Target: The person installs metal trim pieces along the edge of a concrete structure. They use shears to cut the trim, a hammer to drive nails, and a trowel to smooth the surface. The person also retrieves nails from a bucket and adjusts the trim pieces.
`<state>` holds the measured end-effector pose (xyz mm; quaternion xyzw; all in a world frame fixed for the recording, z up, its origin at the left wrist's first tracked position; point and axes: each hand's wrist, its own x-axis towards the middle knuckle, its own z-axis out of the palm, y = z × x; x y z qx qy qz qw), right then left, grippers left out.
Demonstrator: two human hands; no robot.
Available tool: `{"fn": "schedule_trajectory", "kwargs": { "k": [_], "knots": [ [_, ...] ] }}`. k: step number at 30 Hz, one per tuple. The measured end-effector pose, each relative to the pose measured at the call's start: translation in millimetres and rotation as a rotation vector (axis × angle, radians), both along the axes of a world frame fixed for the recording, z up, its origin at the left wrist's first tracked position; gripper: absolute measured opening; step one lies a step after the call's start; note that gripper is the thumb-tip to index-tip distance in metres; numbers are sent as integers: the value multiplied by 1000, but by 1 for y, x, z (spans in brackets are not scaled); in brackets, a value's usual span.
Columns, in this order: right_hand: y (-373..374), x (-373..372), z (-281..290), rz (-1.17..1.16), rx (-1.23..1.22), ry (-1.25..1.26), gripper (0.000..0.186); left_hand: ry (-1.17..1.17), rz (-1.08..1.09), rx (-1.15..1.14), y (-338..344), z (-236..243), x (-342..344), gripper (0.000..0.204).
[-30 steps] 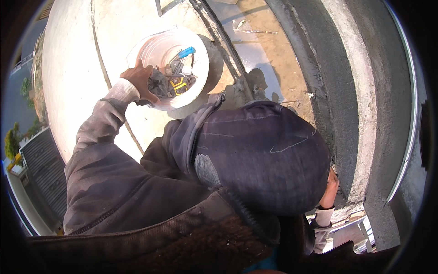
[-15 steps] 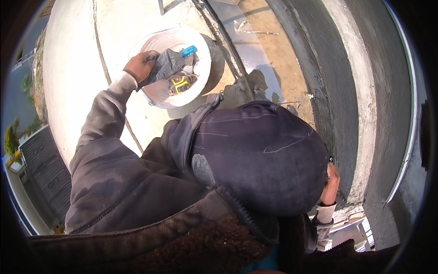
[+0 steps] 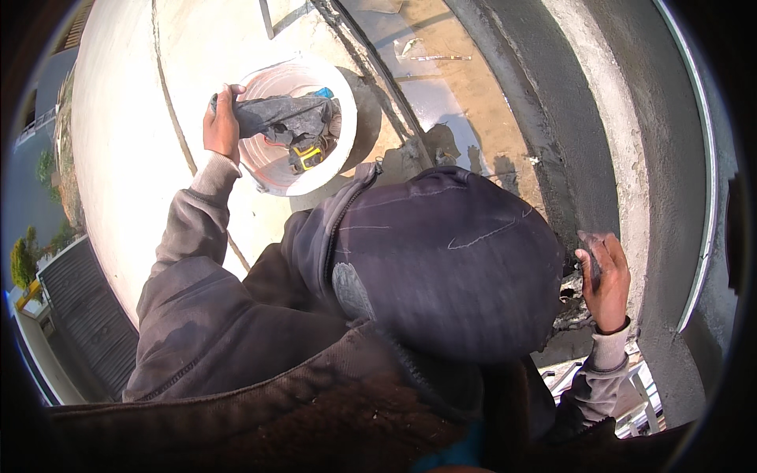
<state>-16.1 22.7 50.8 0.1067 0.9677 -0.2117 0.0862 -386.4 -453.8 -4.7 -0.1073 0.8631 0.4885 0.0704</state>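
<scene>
My left hand (image 3: 222, 126) is closed around one end of a crumpled dark grey rag (image 3: 288, 117). It is over the left rim of a white bucket (image 3: 347, 146), and the rag stretches across the bucket with a small hole in it. Beneath the rag lie a yellow and black tape measure (image 3: 309, 155) and a blue object (image 3: 324, 93), mostly covered. My right hand (image 3: 609, 280) is beside the grey cement ledge, thumb and fingers bent around a dark, flattish lump (image 3: 590, 256). What the lump is made of cannot be told.
My bent knee in dark trousers (image 3: 449, 268) fills the middle. On the right run curved bands of grey cement (image 3: 579, 94) with a pale strip between them. A thin stick (image 3: 441, 57) lies on the wet brown floor. A broken, rough patch (image 3: 572, 307) shows beside my right hand.
My left hand has drawn the rag out toward the left, covering more of the blue object. My right hand has come out from behind the knee, rightward, and its dark lump now shows.
</scene>
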Motion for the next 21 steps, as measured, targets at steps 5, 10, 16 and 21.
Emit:
{"fn": "schedule_trajectory", "kwargs": {
  "k": [5, 10, 16, 21],
  "knots": [
    [-28, -156, 21, 143, -242, 324, 24, -41, -13, 84, 33, 57, 11, 35],
    [-114, -268, 6, 298, -692, 36, 78, -167, -56, 465, 53, 92, 19, 39],
    [-211, -330, -66, 408, -654, 72, 64, -137, -254, 619, 61, 43, 42, 39],
    [-200, -316, -104, 162, -981, 142, 44, 543, -480, -599, 39, -31, 45, 26]
  ]
}}
